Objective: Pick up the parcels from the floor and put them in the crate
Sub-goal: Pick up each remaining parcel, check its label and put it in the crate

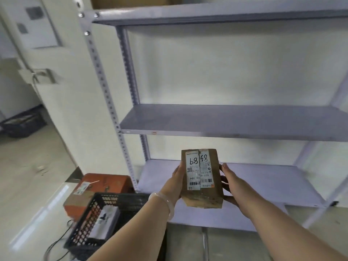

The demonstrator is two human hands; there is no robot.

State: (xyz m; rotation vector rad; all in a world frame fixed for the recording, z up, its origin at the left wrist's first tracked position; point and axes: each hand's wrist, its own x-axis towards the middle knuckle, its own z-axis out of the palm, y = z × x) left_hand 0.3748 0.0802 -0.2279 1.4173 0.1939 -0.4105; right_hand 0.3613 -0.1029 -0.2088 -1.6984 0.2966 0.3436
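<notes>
Both hands carry one brown cardboard parcel. Left hand lies along its left side, thumb up the edge, other fingers hidden behind. Right hand cups the right side, fingers curled under the lower corner. Neither hand is free.

Parcel is off the floor, in the air before the front edge of the lowest shelf of a grey metal shelving rack. It sits up and right of the black plastic lattice crate and touches neither.

Step, as judged: carry phase, parcel lifted but not yet in the crate. Next move likely calls for a swing left and down over the crate's right rim. Then lower it into the free room beside the white soft packet that lies along the crate's left wall. Let go only once the base rests.

Long axis runs away from the person, near end low, far end tipped up toward the rack. White shipping label faces the camera, with handwritten digits at the far end upside down and barcodes at the near end.

Orange-brown cardboard box sits on the floor at the crate's far-left corner; touching or just beside, cannot tell. Pale bangle on the left wrist.
</notes>
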